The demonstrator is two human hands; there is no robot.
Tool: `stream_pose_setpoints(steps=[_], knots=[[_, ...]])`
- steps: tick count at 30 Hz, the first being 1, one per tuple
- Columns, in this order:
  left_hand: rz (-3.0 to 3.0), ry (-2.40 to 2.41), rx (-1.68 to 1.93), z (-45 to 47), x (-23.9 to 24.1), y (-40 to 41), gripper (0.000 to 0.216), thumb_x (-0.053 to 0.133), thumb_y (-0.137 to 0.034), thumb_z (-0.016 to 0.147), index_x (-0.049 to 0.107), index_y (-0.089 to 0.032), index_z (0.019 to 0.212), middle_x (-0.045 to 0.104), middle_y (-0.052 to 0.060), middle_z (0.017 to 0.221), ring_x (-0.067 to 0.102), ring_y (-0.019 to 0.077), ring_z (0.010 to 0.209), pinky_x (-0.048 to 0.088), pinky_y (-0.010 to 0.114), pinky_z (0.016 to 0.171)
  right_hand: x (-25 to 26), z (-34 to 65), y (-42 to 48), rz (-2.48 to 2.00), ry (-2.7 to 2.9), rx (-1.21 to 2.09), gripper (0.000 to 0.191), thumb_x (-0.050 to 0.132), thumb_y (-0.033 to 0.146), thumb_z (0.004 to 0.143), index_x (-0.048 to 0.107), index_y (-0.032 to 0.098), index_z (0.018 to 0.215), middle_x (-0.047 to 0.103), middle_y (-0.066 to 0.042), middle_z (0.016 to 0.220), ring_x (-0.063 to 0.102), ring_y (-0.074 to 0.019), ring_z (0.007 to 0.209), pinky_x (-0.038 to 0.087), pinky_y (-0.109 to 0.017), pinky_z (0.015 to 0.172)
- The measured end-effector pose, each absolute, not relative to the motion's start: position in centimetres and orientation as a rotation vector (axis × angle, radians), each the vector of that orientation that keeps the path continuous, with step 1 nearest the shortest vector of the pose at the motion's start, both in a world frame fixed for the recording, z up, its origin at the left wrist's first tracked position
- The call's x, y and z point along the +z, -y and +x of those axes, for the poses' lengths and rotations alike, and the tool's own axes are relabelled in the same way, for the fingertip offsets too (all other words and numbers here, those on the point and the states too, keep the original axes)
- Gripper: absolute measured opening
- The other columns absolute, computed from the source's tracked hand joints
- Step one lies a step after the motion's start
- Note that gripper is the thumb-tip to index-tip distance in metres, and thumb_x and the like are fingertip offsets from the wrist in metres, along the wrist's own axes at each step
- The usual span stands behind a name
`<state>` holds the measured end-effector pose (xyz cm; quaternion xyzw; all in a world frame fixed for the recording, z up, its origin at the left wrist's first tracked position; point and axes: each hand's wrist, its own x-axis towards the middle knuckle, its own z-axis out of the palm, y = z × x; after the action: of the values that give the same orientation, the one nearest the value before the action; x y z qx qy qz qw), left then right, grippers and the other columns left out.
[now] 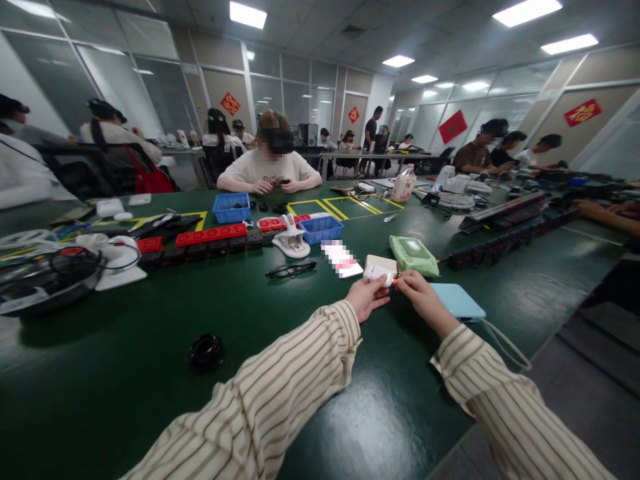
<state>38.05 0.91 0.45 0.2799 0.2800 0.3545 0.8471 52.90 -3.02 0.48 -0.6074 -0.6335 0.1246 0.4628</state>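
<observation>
My left hand [369, 297] is closed around a small white rounded plastic piece [379, 274], held just above the green tabletop [320, 400]. My right hand [419, 295] pinches a tiny orange piece [395, 282] against the right end of the white piece. Fingers hide most of the orange piece. Just behind the hands lies a pale beige box-like object [383, 261]. Beyond it is a green packet of wipes [414, 255]. A light blue flat case [457, 301] with a pale cord rests beside my right wrist.
Left of my hands lie a lit phone [341, 259], black-framed glasses [291, 269] and a white clip-like stand [292, 237]. A black coil [207, 351] sits near my left sleeve. Red power strips [213, 233] and blue bins [321, 229] cross the table. A person [270, 160] sits opposite.
</observation>
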Motion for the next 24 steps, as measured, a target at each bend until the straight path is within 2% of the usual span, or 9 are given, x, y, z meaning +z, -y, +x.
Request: stream_pose_setpoints(steps=[3,6,9,12,14,17,20,24], knots=[[0.631,-0.561,0.699,37.8,0.6,-0.8,0.031,0.059,-0.037,0.078,0.055,-0.015,0.099,0.056,0.010,0.098,0.059,0.0161,0.080,0.048,0.033,0.075,0.1,52.3,1.9,-1.573,1.284,0.326,0.056,0.043,0.069,0.066,0.061,0.015,0.066,0.054,-0.004,0.072,0.052,-0.0168,0.070,0.041,-0.029,0.067],[0.761,-0.570,0.755,38.0,0.5,-0.3,0.045,0.055,-0.040,0.080,0.043,-0.018,0.118,0.048,0.013,0.116,0.055,0.0203,0.097,0.049,0.031,0.075,-0.3,51.7,-0.4,-1.690,1.138,0.226,0.065,0.029,0.068,0.072,0.061,0.011,0.079,0.057,-0.006,0.068,0.052,-0.0161,0.063,0.040,-0.028,0.060],[0.975,-0.629,0.890,38.5,0.0,0.5,0.054,0.057,-0.031,0.079,0.034,-0.015,0.126,0.047,0.015,0.116,0.054,0.0210,0.098,0.048,0.032,0.076,-0.4,50.9,-2.9,-1.845,1.095,0.100,0.057,0.031,0.057,0.077,0.063,0.011,0.081,0.059,-0.008,0.068,0.052,-0.0179,0.063,0.038,-0.029,0.060],[1.312,-0.735,1.015,38.0,-0.6,2.0,0.057,0.060,-0.024,0.074,0.037,-0.011,0.125,0.046,0.016,0.114,0.054,0.0203,0.092,0.046,0.035,0.082,-0.1,50.0,-5.2,-2.002,1.105,-0.039,0.040,0.042,0.044,0.077,0.066,0.012,0.080,0.062,-0.012,0.078,0.054,-0.0229,0.077,0.037,-0.033,0.069],[1.572,-0.782,1.057,36.8,-0.6,3.2,0.061,0.061,-0.025,0.072,0.037,-0.011,0.126,0.044,0.016,0.117,0.049,0.0229,0.100,0.041,0.038,0.090,0.2,49.5,-6.6,-2.088,1.106,-0.116,0.035,0.044,0.038,0.077,0.067,0.012,0.083,0.061,-0.015,0.086,0.052,-0.0259,0.087,0.036,-0.035,0.073],[1.869,-0.741,0.990,34.4,0.1,5.2,0.062,0.059,-0.026,0.072,0.036,-0.009,0.127,0.042,0.016,0.121,0.038,0.0259,0.114,0.029,0.039,0.101,0.8,48.9,-8.8,-2.184,1.093,-0.196,0.035,0.041,0.033,0.079,0.066,0.009,0.088,0.058,-0.019,0.093,0.050,-0.0288,0.093,0.035,-0.037,0.075],[1.970,-0.751,0.903,32.2,1.0,6.7,0.058,0.052,-0.023,0.075,0.035,-0.009,0.128,0.040,0.014,0.125,0.035,0.0243,0.117,0.027,0.036,0.104,1.4,48.5,-10.9,-2.247,1.070,-0.249,0.035,0.041,0.029,0.080,0.062,0.004,0.093,0.055,-0.022,0.098,0.047,-0.0304,0.096,0.035,-0.039,0.075],[2.046,-0.804,0.820,30.4,1.8,7.7,0.064,0.053,-0.020,0.071,0.031,-0.011,0.131,0.037,0.012,0.128,0.032,0.0239,0.119,0.025,0.036,0.105,2.1,48.0,-12.5,-2.293,1.039,-0.316,0.039,0.047,0.028,0.076,0.055,-0.001,0.101,0.049,-0.026,0.103,0.043,-0.0323,0.100,0.033,-0.040,0.077]])
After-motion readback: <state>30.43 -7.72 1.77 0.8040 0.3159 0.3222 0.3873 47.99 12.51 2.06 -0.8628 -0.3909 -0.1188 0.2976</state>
